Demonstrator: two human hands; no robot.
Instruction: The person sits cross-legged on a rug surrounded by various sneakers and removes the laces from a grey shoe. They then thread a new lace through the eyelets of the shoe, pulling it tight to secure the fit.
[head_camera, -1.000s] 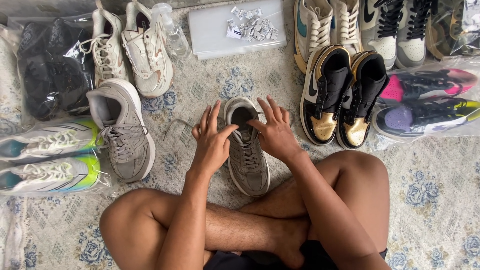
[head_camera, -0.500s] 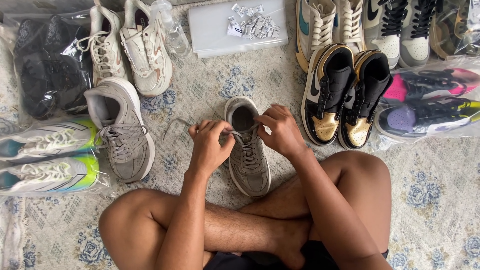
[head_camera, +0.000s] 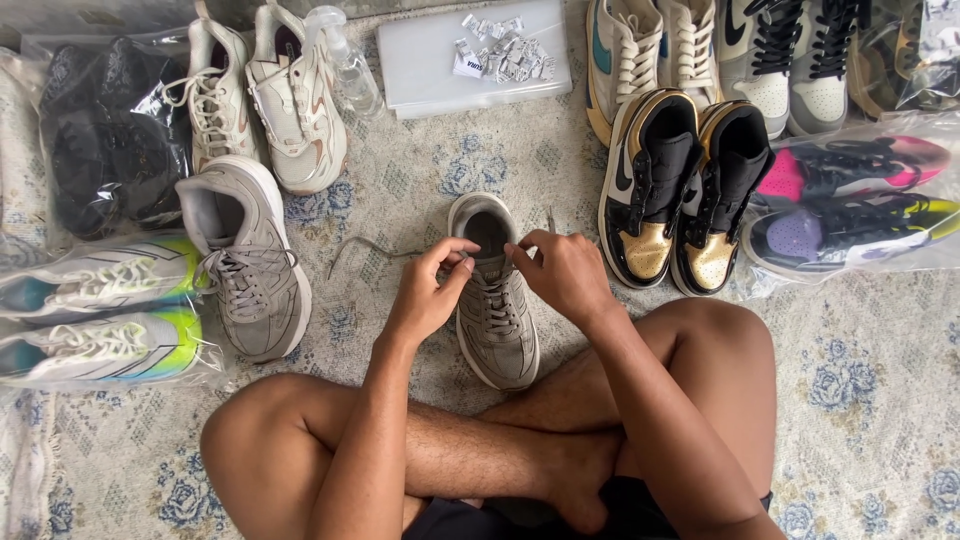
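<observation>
Grey sneaker (head_camera: 495, 310) (others bagged) being laced.

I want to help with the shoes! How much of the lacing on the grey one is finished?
The lower rows on the grey shoe look laced. Both hands, left hand and right hand, pinch the lace ends at the top eyelets. One loose lace trails onto the rug. No bow yet. Its partner shoe beside it looks laced.

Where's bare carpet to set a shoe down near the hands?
Bare carpet lies right of the knee, below the bagged shoes. A smaller patch sits between the grey shoe under the left hand and right hand and its mate, crossed by a lace. The top row is crowded.
</observation>
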